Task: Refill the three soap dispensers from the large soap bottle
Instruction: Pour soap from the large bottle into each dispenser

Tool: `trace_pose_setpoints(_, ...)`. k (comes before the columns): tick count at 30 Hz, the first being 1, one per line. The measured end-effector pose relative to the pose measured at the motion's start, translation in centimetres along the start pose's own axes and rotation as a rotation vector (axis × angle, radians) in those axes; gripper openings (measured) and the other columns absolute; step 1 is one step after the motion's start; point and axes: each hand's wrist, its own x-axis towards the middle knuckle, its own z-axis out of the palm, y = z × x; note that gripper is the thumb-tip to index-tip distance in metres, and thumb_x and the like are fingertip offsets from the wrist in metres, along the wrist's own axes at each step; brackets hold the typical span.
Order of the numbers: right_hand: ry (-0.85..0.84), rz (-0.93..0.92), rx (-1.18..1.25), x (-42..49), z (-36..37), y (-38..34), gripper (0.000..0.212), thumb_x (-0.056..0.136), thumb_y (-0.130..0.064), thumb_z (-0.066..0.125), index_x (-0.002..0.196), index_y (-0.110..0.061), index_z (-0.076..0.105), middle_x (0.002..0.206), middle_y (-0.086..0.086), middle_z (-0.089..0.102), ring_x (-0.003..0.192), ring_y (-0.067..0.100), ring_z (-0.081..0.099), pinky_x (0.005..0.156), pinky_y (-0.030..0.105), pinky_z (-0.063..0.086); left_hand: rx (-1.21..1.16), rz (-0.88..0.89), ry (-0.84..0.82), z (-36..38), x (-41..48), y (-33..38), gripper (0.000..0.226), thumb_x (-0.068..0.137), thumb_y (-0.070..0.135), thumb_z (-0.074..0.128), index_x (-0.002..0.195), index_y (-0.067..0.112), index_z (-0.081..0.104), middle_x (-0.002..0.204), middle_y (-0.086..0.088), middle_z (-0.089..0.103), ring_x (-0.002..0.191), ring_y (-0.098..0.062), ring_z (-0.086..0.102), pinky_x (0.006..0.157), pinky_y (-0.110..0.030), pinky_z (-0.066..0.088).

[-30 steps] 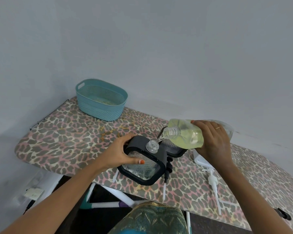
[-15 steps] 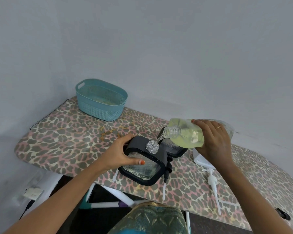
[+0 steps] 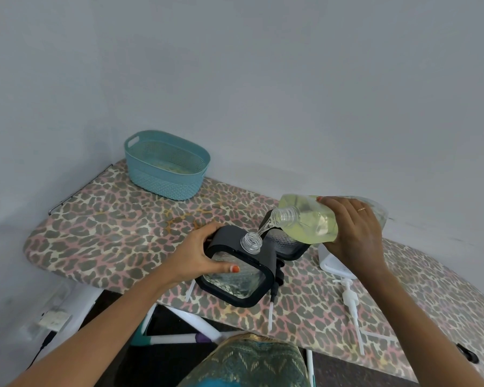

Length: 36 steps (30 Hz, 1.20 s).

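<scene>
- The leopard-print ironing board (image 3: 109,233) is carrying everything; the front dispenser (image 3: 235,277), my landmark, is standing by its near edge.
- The teal basket (image 3: 165,174) is sitting well apart from the front dispenser, far to its left by the wall.
- The large soap bottle (image 3: 310,222) is hanging just above and right of the front dispenser; its long axis is lying almost level, mouth dipping down-left; the right hand (image 3: 352,233) is gripping its body with fingers curled over.
- The left hand (image 3: 199,255) is clasping the front dispenser's left side, thumb pressing on the clear face.
- A second dispenser (image 3: 285,244) is standing just behind and right of it; a white dispenser (image 3: 330,263) is sitting further right, partly hidden by the wrist.
- A black pump (image 3: 275,277) is lying just beside its right side; a white pump (image 3: 349,297) is lying further right.
- A thin stream (image 3: 266,227) is running into its open neck (image 3: 251,242); the tilt is probably being governed by the right hand alone; the fill level is too unclear to call.
</scene>
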Motion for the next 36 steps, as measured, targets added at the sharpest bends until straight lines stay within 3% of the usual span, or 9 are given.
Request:
trace_pose_setpoints(4, 0.004, -0.004, -0.002, -0.01, -0.12, 0.09, 0.076, 0.043, 0.006, 0.084, 0.108, -0.01, 0.047, 0.091, 0.013, 0.07, 0.088, 0.021, 0.046, 0.074, 0.029, 0.034, -0.02, -0.007, -0.005, 0.13, -0.08, 0.08, 0.075, 0.04, 0.064, 0.08, 0.103, 0.029, 0.057, 0.102, 0.007, 0.067, 0.095, -0.005, 0.065, 0.081, -0.014, 0.05)
trace_pose_setpoints(12, -0.01, -0.003, -0.01, -0.04, -0.33, 0.19, 0.079, 0.04, 0.007, 0.084, 0.109, -0.01, 0.047, 0.092, 0.013, 0.07, 0.089, 0.021, 0.046, 0.073, 0.029, 0.035, -0.005, 0.005, -0.01, 0.24, -0.03, 0.05, 0.076, 0.042, 0.064, 0.079, 0.104, 0.026, 0.058, 0.102, -0.002, 0.067, 0.095, -0.011, 0.065, 0.083, -0.021, 0.053)
trace_pose_setpoints(21, -0.006, -0.001, -0.007, 0.09, -0.48, 0.19, 0.079, 0.04, 0.006, 0.085, 0.108, -0.01, 0.048, 0.092, 0.014, 0.07, 0.088, 0.021, 0.046, 0.073, 0.029, 0.034, -0.02, 0.001, -0.004, 0.36, -0.26, 0.12, 0.074, 0.043, 0.063, 0.079, 0.103, 0.027, 0.057, 0.099, 0.0, 0.068, 0.094, -0.008, 0.065, 0.08, -0.017, 0.052)
trace_pose_setpoints(29, 0.001, -0.006, -0.014, 0.15, -0.57, 0.14, 0.077, 0.042, 0.006, 0.084, 0.108, -0.01, 0.048, 0.092, 0.014, 0.07, 0.087, 0.021, 0.046, 0.073, 0.029, 0.034, -0.046, -0.008, 0.001, 0.53, -0.48, 0.39, 0.073, 0.041, 0.064, 0.079, 0.101, 0.029, 0.056, 0.103, 0.016, 0.066, 0.093, -0.003, 0.064, 0.077, -0.012, 0.05)
trace_pose_setpoints(36, -0.011, -0.006, -0.021, 0.19, -0.61, 0.12, 0.08, 0.039, 0.006, 0.083, 0.108, -0.01, 0.048, 0.092, 0.014, 0.07, 0.088, 0.022, 0.046, 0.073, 0.029, 0.034, -0.062, 0.001, 0.013, 0.52, -0.51, 0.31, 0.075, 0.04, 0.063, 0.08, 0.102, 0.027, 0.058, 0.099, -0.001, 0.068, 0.094, -0.01, 0.065, 0.078, -0.016, 0.051)
